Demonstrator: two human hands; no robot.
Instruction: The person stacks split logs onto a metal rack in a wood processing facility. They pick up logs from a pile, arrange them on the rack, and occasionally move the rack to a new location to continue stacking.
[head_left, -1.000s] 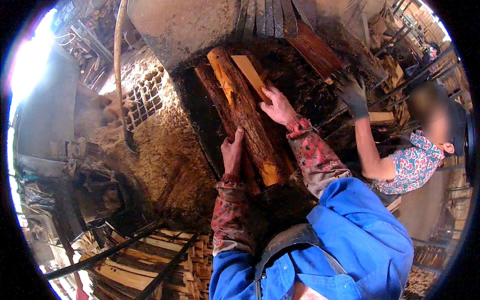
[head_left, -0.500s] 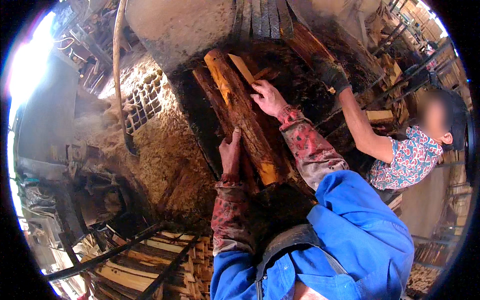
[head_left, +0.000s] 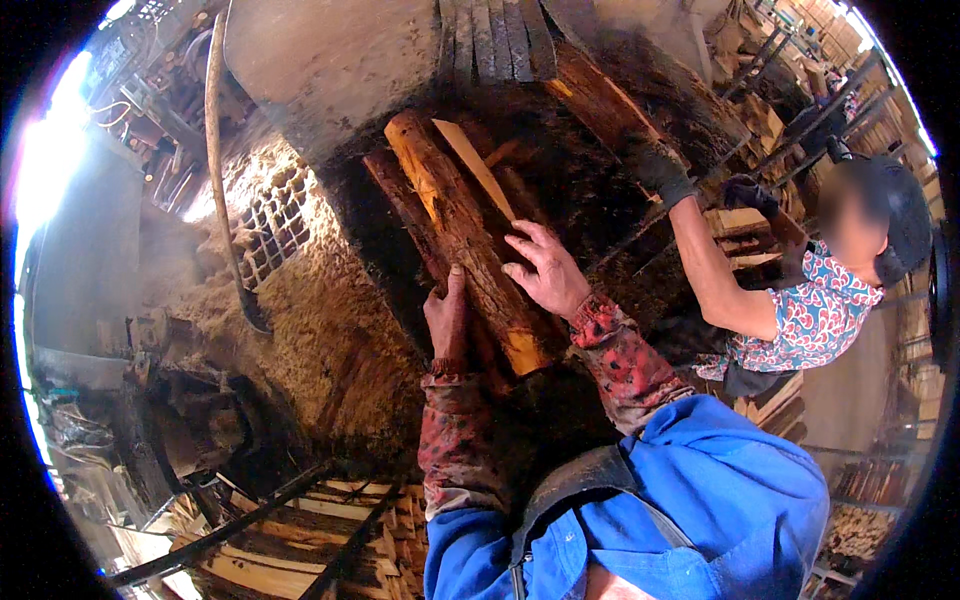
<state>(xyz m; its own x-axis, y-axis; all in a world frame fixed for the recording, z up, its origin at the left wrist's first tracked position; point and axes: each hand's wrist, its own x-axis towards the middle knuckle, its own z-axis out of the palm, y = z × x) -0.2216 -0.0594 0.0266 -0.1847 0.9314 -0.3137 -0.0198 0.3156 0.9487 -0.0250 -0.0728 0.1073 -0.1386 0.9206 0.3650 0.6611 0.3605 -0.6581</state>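
A bark-covered log with pale orange patches lies lengthwise before me on a dark surface. A thinner dark slab lies along its left side. My left hand is at the log's left edge, thumb pressed on the bark and the other fingers bent, partly hidden. On the right side, my right hand has its fingers apart and holds nothing. Its fingertips are close to the near end of a pale narrow wood strip beside the log; whether they touch it I cannot tell.
At right, a co-worker's dark-gloved hand rests on a reddish-brown wood piece. Dark hanging strips are at the far end. Left are a sawdust heap, a metal grid and a long-handled tool. Stacked slabs sit lower left.
My right hand has drawn back toward me along the log, uncovering more of the pale strip. My left hand stays by the log. The co-worker's second gloved hand has come into sight.
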